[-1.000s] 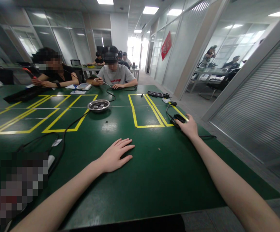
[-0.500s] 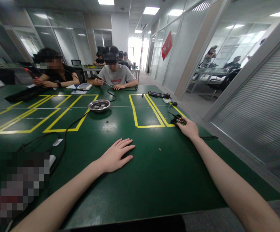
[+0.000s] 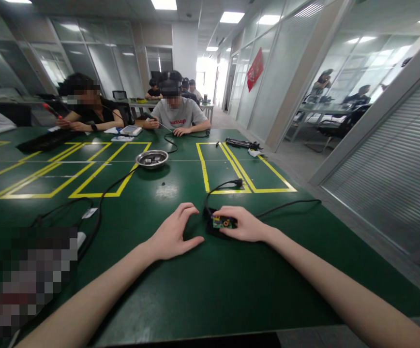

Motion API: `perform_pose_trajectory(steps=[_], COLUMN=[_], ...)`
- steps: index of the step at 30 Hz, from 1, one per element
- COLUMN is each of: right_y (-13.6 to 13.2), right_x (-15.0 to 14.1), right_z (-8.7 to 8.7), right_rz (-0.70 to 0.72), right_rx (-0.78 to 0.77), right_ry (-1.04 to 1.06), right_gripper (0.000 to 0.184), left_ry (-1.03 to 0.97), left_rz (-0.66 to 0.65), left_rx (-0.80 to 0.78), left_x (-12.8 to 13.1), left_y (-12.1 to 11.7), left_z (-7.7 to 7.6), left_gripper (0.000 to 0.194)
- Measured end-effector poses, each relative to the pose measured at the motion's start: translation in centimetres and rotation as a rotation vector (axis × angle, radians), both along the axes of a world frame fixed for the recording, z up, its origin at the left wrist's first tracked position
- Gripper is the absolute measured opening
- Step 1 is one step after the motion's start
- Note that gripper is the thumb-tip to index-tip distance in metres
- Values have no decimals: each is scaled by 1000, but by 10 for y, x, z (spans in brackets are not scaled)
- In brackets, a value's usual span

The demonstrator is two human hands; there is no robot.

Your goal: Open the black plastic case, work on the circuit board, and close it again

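Over the middle of the green table (image 3: 181,290), my right hand (image 3: 246,224) grips a green circuit board (image 3: 220,222) in an open black case. Its thumb and fingers close on opposite edges of the case. A short black lead curves from the case to a plug (image 3: 238,182) beyond it. Another black cable (image 3: 288,204) runs off to the right behind my wrist. My left hand (image 3: 173,232) is open and holds nothing. Its thumb and curved fingers face the case from the left, with a small gap between.
A metal bowl (image 3: 152,167) with small metal parts stands farther back. Yellow tape (image 3: 228,192) marks rectangles on the table. A folded black tripod-like item (image 3: 244,143) lies at the far edge. Two people sit across, one handling a thin tool. A cable (image 3: 99,217) lies at left.
My right hand has brought the circuit board in its case from the table's right side to the middle, dragging its leads. My left hand has lifted its fingers into a curve, thumb apart.
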State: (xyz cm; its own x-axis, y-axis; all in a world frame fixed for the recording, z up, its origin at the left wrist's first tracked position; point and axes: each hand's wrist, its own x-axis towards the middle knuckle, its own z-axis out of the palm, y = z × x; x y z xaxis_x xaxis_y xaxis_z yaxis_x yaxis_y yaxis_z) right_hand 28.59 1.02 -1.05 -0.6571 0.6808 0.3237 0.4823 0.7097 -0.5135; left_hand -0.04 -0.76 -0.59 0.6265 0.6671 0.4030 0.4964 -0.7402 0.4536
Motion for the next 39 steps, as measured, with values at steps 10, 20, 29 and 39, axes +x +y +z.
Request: perform_pose_trajectory(steps=[10,20,29,39], right_y=[-26,5,2,-17], right_x=[-31,4,7,-37], right_z=[-3,8,6,-8], right_rz=[140,-259,-90,-122], right_rx=[111,74,-163,87], right_ry=[73,-230,71,-9], right_gripper=[37,49,16,6], left_ry=[129,210,124,151], left_rz=[-131,45,-42,-117], left_rx=[-9,-29,-85,-55], left_x=[7,-5,-10,-8], left_y=[-8,5,13,18], left_z=[9,0,2,1], left_gripper=[59,74,62,72])
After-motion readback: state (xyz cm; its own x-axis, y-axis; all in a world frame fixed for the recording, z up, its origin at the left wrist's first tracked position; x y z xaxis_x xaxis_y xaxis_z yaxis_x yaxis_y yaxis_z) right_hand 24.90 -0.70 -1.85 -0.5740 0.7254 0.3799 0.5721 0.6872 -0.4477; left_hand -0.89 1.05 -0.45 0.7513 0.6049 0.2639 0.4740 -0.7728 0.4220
